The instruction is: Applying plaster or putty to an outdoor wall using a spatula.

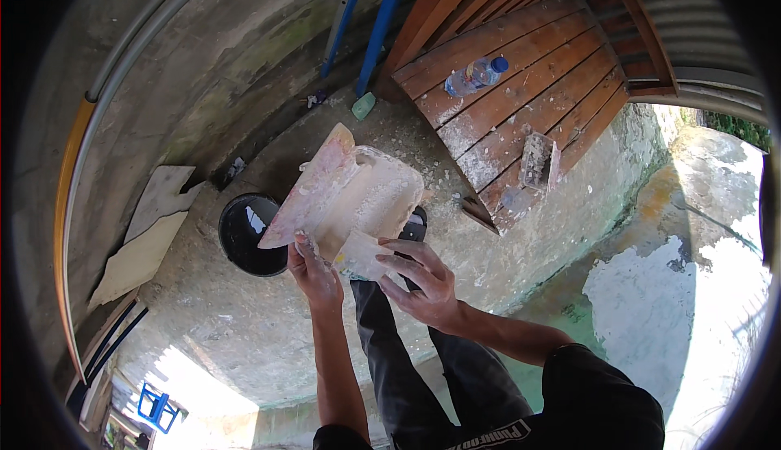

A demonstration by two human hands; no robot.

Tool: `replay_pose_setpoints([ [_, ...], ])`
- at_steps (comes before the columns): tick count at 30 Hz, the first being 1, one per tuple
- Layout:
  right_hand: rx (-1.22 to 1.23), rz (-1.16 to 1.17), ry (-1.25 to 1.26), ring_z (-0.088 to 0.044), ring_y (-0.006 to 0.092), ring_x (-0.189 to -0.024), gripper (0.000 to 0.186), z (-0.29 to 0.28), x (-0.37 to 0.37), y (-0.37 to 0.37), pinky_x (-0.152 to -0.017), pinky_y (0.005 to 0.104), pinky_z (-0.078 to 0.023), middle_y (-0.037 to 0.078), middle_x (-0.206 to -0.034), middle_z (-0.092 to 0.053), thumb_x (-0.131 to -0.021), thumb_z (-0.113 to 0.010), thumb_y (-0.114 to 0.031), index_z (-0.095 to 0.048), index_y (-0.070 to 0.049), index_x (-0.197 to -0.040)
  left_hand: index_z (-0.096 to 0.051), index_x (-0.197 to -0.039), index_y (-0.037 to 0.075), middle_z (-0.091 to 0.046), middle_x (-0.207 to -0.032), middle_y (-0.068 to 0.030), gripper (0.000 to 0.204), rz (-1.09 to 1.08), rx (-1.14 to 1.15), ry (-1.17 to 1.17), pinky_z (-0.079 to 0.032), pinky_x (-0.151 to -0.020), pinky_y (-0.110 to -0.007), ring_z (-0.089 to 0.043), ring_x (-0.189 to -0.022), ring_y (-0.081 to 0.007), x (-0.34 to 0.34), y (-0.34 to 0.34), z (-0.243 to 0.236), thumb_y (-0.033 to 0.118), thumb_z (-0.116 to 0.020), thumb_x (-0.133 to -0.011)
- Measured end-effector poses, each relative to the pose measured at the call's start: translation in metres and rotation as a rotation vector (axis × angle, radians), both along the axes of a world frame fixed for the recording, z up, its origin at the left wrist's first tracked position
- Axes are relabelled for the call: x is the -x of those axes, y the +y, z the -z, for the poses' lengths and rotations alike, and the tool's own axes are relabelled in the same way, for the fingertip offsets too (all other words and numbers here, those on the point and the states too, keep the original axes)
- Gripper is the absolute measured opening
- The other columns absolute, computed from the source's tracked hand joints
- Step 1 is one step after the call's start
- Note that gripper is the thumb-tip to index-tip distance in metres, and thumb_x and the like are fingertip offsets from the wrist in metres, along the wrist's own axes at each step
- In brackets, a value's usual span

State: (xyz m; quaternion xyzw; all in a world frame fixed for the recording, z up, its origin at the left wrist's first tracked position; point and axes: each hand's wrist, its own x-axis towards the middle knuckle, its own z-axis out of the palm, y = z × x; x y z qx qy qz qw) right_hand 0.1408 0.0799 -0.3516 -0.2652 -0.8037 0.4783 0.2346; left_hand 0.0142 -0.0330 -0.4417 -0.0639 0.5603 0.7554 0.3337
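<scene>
Plaster-caked board [313,190]: one, tilted, above left hand [316,275], which grips its lower end.
Scraper blade [362,253]: one, pinched in right hand [423,283], touching board's underside.
Black bucket [248,234]: one, on floor just left of hands.
Bottle [476,74]: one, on wooden surface [521,84].

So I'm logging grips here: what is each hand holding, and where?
Left hand grips the plaster-caked board at its lower edge; right hand pinches a small scraper blade by its near end.
</scene>
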Motion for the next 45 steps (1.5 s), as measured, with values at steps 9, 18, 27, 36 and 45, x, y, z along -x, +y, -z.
replay_pose_setpoints([
  [9, 0.790, 0.590, 0.328, -0.062, 0.0209, -0.103, 0.041, 0.018, -0.044, 0.064, -0.083, 0.0340, -0.056, 0.014, -0.117, -0.059, -0.085, -0.067, -0.003, -0.051, 0.000, -0.121, -0.054, -0.113, 0.008, -0.060, -0.113, -0.0044, 0.027, 0.019, 0.028, -0.036, -0.046, -0.093, -0.033, -0.058, -0.103, -0.0150, -0.023, 0.017, 0.000, 0.031, -0.050, -0.099],
  [18, 0.977, 0.769, 0.350, -0.064, 0.0232, -0.099, 0.035, 0.100, -0.114, 0.129, -0.081, 0.0380, -0.056, 0.010, -0.116, -0.060, -0.088, -0.062, -0.013, -0.054, -0.002, -0.121, -0.051, -0.119, 0.001, -0.059, -0.119, -0.0099, 0.033, 0.155, 0.106, -0.042, -0.044, -0.096, -0.034, -0.057, -0.108, -0.0175, -0.041, 0.031, 0.013, 0.028, -0.050, -0.099],
  [27, 0.689, 1.014, -0.150, -0.064, 0.0196, -0.084, 0.034, 0.310, -0.184, 0.158, -0.075, 0.0365, -0.055, 0.011, -0.106, -0.065, -0.088, -0.066, -0.014, -0.057, 0.001, -0.117, -0.050, -0.122, 0.005, -0.058, -0.120, -0.0084, 0.039, 0.226, 0.124, -0.009, -0.046, -0.095, -0.036, -0.057, -0.109, -0.0201, -0.060, 0.056, 0.015, 0.035, -0.052, -0.097],
  [36, 0.586, 1.024, -0.478, -0.064, 0.0196, -0.084, 0.050, 0.267, -0.174, 0.143, -0.078, 0.0320, -0.052, 0.011, -0.107, -0.066, -0.082, -0.071, -0.018, -0.054, -0.001, -0.125, -0.050, -0.123, 0.005, -0.058, -0.121, -0.0084, 0.039, 0.365, 0.173, 0.131, -0.045, -0.097, -0.036, -0.056, -0.111, -0.0202, -0.059, 0.074, -0.032, 0.034, -0.053, -0.097],
  [45, 0.616, 0.449, 0.268, -0.057, 0.0222, -0.111, 0.057, -0.081, -0.197, 0.152, -0.093, 0.0359, -0.049, 0.012, -0.122, -0.059, -0.084, -0.070, -0.015, -0.045, -0.007, -0.135, -0.055, -0.120, -0.001, -0.059, -0.118, -0.0090, 0.033, 0.646, 0.124, 0.094, -0.040, -0.096, -0.030, -0.054, -0.107, -0.0139, -0.092, 0.100, -0.145, 0.024, -0.050, -0.100],
])
